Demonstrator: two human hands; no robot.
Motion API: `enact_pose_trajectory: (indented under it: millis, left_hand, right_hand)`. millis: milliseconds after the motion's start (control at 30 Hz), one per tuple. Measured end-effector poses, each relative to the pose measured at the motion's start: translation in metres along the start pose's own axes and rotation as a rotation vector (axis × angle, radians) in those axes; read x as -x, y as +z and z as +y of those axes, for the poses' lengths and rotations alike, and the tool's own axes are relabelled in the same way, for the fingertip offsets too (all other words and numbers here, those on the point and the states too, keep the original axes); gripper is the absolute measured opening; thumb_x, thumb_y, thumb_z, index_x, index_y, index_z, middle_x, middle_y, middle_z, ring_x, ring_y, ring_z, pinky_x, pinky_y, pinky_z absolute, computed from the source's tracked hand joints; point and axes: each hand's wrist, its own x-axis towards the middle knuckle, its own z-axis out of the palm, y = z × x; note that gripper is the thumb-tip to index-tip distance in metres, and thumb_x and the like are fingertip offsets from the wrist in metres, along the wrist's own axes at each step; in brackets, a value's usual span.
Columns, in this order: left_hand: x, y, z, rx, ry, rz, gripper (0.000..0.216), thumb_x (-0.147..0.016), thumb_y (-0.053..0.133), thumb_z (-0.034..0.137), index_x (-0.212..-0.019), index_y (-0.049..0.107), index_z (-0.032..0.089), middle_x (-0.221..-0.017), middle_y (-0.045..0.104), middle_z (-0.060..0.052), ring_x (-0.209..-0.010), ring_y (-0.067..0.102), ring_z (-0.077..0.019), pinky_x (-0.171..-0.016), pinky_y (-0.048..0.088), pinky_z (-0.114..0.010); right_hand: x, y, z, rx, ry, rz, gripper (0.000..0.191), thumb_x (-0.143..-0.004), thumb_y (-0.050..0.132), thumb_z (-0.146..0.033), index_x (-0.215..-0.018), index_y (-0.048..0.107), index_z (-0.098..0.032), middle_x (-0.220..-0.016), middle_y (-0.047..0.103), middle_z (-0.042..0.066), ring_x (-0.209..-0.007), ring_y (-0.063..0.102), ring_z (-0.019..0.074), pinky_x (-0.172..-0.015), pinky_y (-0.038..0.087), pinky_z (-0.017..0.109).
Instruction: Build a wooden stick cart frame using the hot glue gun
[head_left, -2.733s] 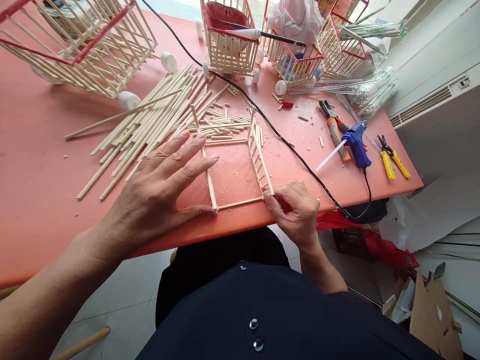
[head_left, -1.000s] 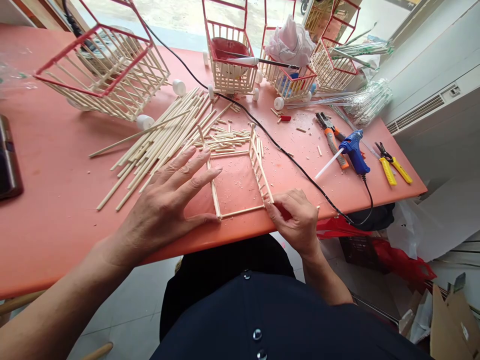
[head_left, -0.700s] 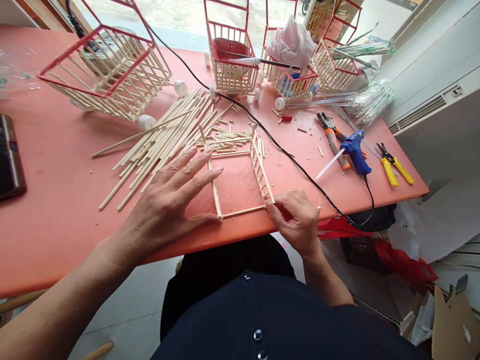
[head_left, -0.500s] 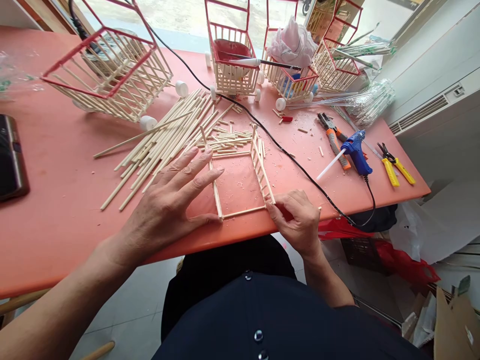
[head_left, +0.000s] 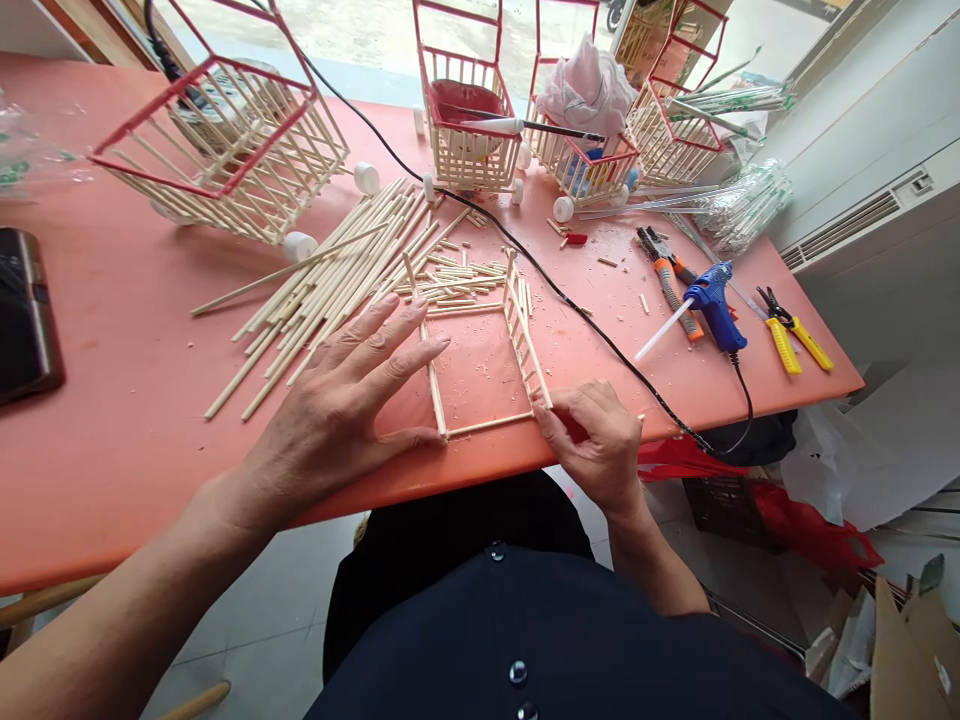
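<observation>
A small frame of thin wooden sticks (head_left: 491, 425) stands at the table's front edge, its right side laddered with short crosspieces. My left hand (head_left: 356, 385) rests along the frame's left side with fingers spread, the thumb touching the near left corner. At the near right corner, my right hand (head_left: 592, 435) pinches the end of the laddered side between thumb and fingers. Behind the frame lies a pile of short cut sticks (head_left: 461, 283). Long wooden sticks (head_left: 330, 290) are heaped beyond my left hand.
Stick-built carts with red rims, such as a large cart (head_left: 225, 150), line the back. On the right lie a blue glue gun (head_left: 712, 305), orange-handled pliers (head_left: 667, 275) and yellow-handled cutters (head_left: 791, 330). A black cable (head_left: 555, 290) crosses the table. A phone (head_left: 28, 315) lies far left.
Both hands keep their places on the stick frame. The whole view has shifted very slightly; nothing else has visibly moved.
</observation>
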Motion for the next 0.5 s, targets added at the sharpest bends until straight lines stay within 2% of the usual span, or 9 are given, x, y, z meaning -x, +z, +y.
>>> enact_pose_trajectory:
  millis: [300, 500]
  left_hand:
    - [0.0001, 0.0012, -0.0014, 0.025, -0.023, 0.013, 0.081, -0.097, 0.072, 0.051, -0.167, 0.033, 0.043, -0.176, 0.038, -0.003, -0.165, 0.033, -0.0322, -0.134, 0.034, -0.056]
    - [-0.0001, 0.0005, -0.0015, 0.027, -0.02, 0.013, 0.079, -0.097, 0.071, 0.051, -0.166, 0.035, 0.041, -0.176, 0.038, -0.003, -0.165, 0.033, -0.0327, -0.134, 0.035, -0.056]
  right_hand:
    - [-0.0002, -0.0003, -0.0009, 0.011, 0.003, -0.003, 0.011, -0.1, 0.07, -0.018, -0.09, 0.071, -0.023, -0.082, 0.079, 0.002, -0.075, 0.069, 0.0175, -0.076, 0.052, 0.034]
    - [-0.0007, 0.0003, -0.0002, 0.006, -0.011, 0.01, 0.011, -0.099, 0.071, -0.016, -0.089, 0.07, -0.023, -0.08, 0.078, 0.001, -0.074, 0.068, 0.0172, -0.075, 0.051, 0.034]
